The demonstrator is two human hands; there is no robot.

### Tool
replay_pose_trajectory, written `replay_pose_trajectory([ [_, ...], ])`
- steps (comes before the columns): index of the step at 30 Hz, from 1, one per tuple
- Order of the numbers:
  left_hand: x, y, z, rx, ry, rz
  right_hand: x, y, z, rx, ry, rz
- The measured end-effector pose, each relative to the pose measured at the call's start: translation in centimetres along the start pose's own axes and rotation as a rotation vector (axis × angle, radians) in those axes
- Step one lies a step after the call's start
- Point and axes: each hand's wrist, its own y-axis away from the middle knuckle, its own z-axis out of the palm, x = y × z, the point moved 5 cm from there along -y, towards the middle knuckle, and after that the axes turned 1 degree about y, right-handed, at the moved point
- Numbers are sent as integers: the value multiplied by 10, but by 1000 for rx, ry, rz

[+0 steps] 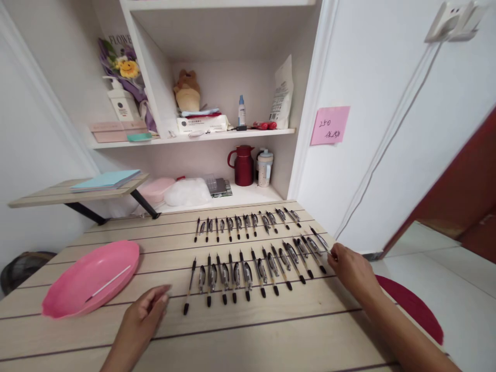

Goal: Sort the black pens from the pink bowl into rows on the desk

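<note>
In the head view, two rows of pens lie across the middle of the table [271,330], a back row [237,225] and a front row [247,276]. Within each row the pens lie side by side at a like angle, close but mostly apart, which reads as a deliberate layout that keeps each one separate and easy to count. The right hand [351,268] comes in from the lower right of the frame, and its fingertips are drawn together on the near end of the last pen [320,240], at the right end of the front row. It appears to pinch that end lightly, a hold that suits nudging one pen into line without disturbing its neighbours. The left hand [149,307] rests at the lower left of centre, fingers loosely curled and empty, just beside the first pen [189,287] of the front row but not touching it; it seems simply parked on the wood. At the left of the frame sits a pink tray [73,297], well apart from the rows, holding only a thin white stick [108,283], probably kept there so it does not mix with the pens.
</note>
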Motion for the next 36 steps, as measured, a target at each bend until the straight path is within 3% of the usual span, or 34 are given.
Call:
replay_pose_trajectory([
  [2, 9, 2, -3, 98, 25, 52, -6, 4, -13, 14, -161, 63],
  [4, 23, 7, 8, 78, 104, 52, -24, 15, -22, -8, -433, 83],
  [7, 53, 22, 56, -238, 380, -70, -76, 41, -23, -170, -932, 21],
  [9, 75, 36, 95, -450, 636, -161, -117, 62, -15, -314, -1117, -25],
  [11, 89, 45, 126, -543, 859, -255, -152, 80, -9, -346, -1208, -78],
  [14, 94, 48, 153, -556, 1009, -338, -181, 96, -3, -280, -1205, -91],
  [19, 89, 42, 152, -503, 909, -291, -183, 100, -9, -171, -1128, -113],
  [25, 93, 50, 148, -654, 621, -125, -165, 89, -8, -247, -1438, 98],
  [30, 91, 53, 145, -671, 448, -30, -161, 77, -10, -272, -1654, 291],
  [36, 89, 54, 138, -684, 435, 10, -171, 71, -18, -303, -1788, 338],
])
